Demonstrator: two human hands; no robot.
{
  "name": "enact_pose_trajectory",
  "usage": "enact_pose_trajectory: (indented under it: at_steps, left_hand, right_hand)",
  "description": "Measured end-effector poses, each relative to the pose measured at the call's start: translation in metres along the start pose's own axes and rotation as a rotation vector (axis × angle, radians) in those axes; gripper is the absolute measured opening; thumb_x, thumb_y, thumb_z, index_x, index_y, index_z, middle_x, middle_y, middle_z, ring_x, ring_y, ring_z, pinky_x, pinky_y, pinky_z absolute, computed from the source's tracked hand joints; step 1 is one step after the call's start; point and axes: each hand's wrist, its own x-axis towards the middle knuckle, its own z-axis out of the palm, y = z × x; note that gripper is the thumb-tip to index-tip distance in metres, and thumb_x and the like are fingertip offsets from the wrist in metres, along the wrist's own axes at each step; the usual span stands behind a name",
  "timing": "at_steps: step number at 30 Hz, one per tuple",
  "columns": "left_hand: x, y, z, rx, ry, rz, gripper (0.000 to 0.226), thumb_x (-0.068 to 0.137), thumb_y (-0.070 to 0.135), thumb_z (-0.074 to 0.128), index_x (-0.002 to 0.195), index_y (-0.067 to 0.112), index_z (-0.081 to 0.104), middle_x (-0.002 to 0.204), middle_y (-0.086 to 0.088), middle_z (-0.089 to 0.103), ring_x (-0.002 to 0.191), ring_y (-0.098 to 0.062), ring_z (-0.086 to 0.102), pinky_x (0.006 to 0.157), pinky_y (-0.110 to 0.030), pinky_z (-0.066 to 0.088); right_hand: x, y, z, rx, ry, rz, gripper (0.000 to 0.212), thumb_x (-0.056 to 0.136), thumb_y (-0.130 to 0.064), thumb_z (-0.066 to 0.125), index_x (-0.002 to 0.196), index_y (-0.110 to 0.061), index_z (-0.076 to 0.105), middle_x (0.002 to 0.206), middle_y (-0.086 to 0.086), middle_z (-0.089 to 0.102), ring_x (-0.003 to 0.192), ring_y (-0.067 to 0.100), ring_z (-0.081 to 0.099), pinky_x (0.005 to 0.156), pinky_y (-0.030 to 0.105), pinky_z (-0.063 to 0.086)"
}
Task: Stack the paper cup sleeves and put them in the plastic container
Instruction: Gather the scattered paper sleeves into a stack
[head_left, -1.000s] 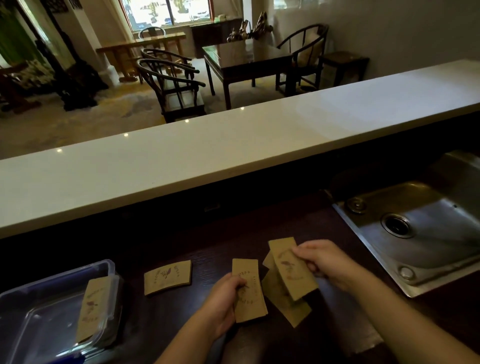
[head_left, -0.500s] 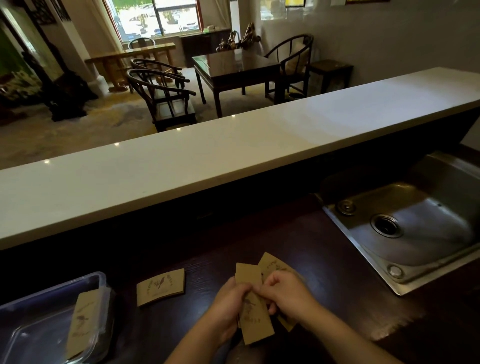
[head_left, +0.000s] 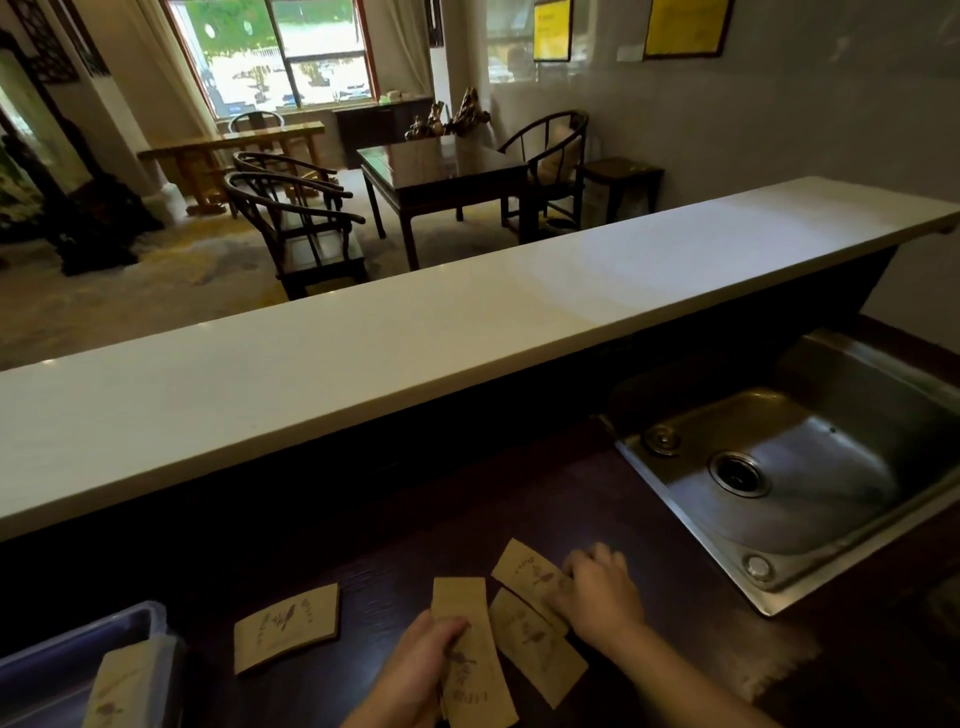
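Since half a second ago my right hand (head_left: 597, 592) is moving away from my left hand (head_left: 415, 670) and going out to the right, where it is now coming down on the far sleeve (head_left: 530, 574). I am no longer holding the stack (head_left: 470, 654) with both hands; my left hand alone is pinching it by its left edge, thumb on top, with the stack's long axis running almost straight away from me.

My right hand is lying palm down with the fingers curled over the right end of the far sleeve; I cannot tell whether it is gripping it yet or only pressing on it. That sleeve is lying flat on the bench (head_left: 649, 545), its long axis slanting from upper left to lower right. Just beside it, nearer to me and partly under it, the near sleeve (head_left: 535, 644) is lying on much the same slant, between my two hands.

I am judging that the next move turns on this: both loose sleeves are lying to the right of the stack and skewed to it, so my right hand, the nearer one, is having to turn each before laying it on.

One more sleeve, the left sleeve (head_left: 285, 626), is lying apart on the left, nearer my left hand. Beyond it, at the corner, the container (head_left: 150, 616) is standing with a sleeve leaning against its wall.
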Motion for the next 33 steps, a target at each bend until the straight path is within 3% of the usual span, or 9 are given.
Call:
enact_pose_trajectory:
  at_steps: [2,5,10,14,19,23,27,30,33]
  left_hand:
    - [0.002,0.002,0.001,-0.001,0.024,0.013,0.012,0.092,0.005,0.054,0.1,0.001,0.062,0.087,-0.019,0.07,0.077,-0.028,0.067,0.053,-0.031,0.049]
    - [-0.001,0.003,0.002,-0.026,0.015,-0.004,0.013,0.093,0.006,0.052,0.099,0.002,0.062,0.08,-0.018,0.074,0.075,-0.029,0.069,0.054,-0.033,0.053]
    - [0.002,0.006,-0.003,-0.028,-0.009,-0.046,0.018,0.095,0.013,0.048,0.109,0.006,0.057,0.101,-0.021,0.068,0.084,-0.031,0.066,0.069,-0.04,0.054]
    - [0.005,0.006,-0.006,-0.021,-0.039,-0.049,0.023,0.095,0.017,0.046,0.111,0.009,0.061,0.101,-0.018,0.07,0.089,-0.032,0.067,0.076,-0.045,0.054]
    - [0.001,0.01,-0.007,-0.092,-0.226,-0.172,0.036,0.096,0.02,0.042,0.121,0.0,0.059,0.116,-0.025,0.065,0.097,-0.033,0.063,0.088,-0.045,0.05]
    - [-0.007,0.003,-0.004,-0.138,-0.429,-0.157,0.042,0.098,0.035,0.042,0.124,0.008,0.062,0.117,-0.019,0.067,0.102,-0.028,0.066,0.086,-0.038,0.053]
    - [-0.01,-0.009,-0.013,-0.089,-0.407,-0.113,0.029,0.092,0.016,0.054,0.119,0.007,0.061,0.103,-0.015,0.069,0.089,-0.023,0.067,0.08,-0.035,0.055]
    - [-0.009,-0.013,-0.029,-0.103,-0.375,-0.11,0.029,0.09,0.01,0.056,0.118,0.007,0.061,0.096,-0.014,0.068,0.085,-0.024,0.065,0.076,-0.037,0.055]
    - [-0.005,-0.018,-0.047,-0.115,-0.228,-0.119,0.026,0.09,0.011,0.057,0.115,0.008,0.061,0.09,-0.012,0.07,0.079,-0.024,0.067,0.065,-0.036,0.058]
  right_hand:
    - [0.001,0.0,-0.002,0.091,0.005,0.011,0.021,0.081,-0.035,0.064,0.095,-0.022,0.056,0.107,0.001,0.054,0.101,0.019,0.047,0.082,0.03,0.043]
    - [0.003,-0.002,-0.01,0.573,-0.04,0.037,0.011,0.082,-0.015,0.065,0.078,-0.022,0.057,0.08,-0.001,0.063,0.07,0.01,0.057,0.065,0.032,0.05]
    - [0.012,-0.008,-0.043,0.981,-0.048,-0.001,0.018,0.083,-0.01,0.068,0.095,-0.024,0.072,0.096,0.005,0.073,0.089,0.018,0.069,0.082,0.039,0.057]
    - [0.007,-0.02,-0.076,0.876,-0.338,-0.255,0.019,0.083,-0.014,0.069,0.089,-0.031,0.076,0.096,0.002,0.076,0.087,0.01,0.072,0.071,0.022,0.057]
    - [-0.006,-0.054,-0.087,0.465,-0.668,-0.477,0.042,0.075,-0.015,0.075,0.114,-0.026,0.065,0.093,-0.004,0.075,0.087,0.007,0.07,0.069,0.018,0.054]
    - [-0.007,-0.075,-0.068,0.085,-0.469,-0.622,0.067,0.07,-0.027,0.078,0.13,-0.034,0.049,0.092,-0.012,0.055,0.073,0.002,0.055,0.063,0.018,0.045]
    - [-0.006,-0.075,-0.041,0.084,-0.298,-0.656,0.063,0.072,-0.046,0.073,0.13,-0.036,0.05,0.093,-0.014,0.047,0.071,-0.002,0.048,0.063,0.017,0.038]
    - [-0.006,-0.065,-0.029,0.322,-0.234,-0.454,0.043,0.079,-0.046,0.068,0.117,-0.029,0.064,0.086,-0.012,0.06,0.073,0.001,0.056,0.069,0.024,0.045]
    - [-0.009,-0.042,-0.019,0.263,-0.058,-0.193,0.031,0.084,-0.04,0.064,0.102,-0.016,0.071,0.092,0.0,0.07,0.088,0.017,0.065,0.068,0.026,0.043]
